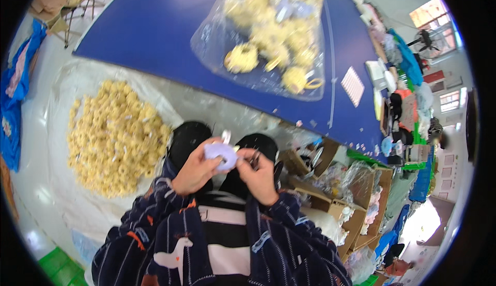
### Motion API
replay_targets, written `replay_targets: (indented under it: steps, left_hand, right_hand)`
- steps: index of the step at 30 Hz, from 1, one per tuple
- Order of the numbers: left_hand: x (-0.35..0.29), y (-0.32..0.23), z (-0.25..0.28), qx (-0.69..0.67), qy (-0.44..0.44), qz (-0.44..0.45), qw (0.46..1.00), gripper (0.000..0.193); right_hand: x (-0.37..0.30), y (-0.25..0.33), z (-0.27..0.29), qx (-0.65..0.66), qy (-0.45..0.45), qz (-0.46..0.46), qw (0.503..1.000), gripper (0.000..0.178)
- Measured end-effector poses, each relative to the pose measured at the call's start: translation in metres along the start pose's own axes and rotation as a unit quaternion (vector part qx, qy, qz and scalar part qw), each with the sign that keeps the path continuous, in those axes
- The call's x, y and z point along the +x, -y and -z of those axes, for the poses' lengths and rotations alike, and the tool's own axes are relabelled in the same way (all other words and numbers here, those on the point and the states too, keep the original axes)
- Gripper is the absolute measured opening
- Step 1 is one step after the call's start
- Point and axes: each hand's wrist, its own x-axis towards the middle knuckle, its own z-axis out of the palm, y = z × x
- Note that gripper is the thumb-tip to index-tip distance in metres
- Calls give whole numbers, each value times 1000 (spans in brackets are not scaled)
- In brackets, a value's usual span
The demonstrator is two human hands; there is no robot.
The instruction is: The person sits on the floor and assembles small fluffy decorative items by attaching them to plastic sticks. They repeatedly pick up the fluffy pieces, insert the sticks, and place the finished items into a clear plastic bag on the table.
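Ring of pale purple plush (221,154) sits between your two hands, above your lap. From the head camera, it looks light, soft and squashy, so you can pinch it anywhere on its rim without harm; judged by its fuzzy surface, it should not slip. Your left hand (194,170) wraps its near-left side, fingers closed on it. Your right hand (258,175) pinches something small and dark at the ring's right edge, fingers narrow; what it is, you cannot tell. Left of your grip lies a heap of yellow plush rings (116,136) on plastic sheeting; ahead, on the blue table (155,22), a clear bag (268,33) holds more.
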Motion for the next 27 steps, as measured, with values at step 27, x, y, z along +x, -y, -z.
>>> replay_targets:
  steps: [27]
  left_hand:
    - [2, -11, -5, -82, 65, -105, 989, 37]
  right_hand:
    - [4, 3, -11, 72, -2, 12, 997, 11]
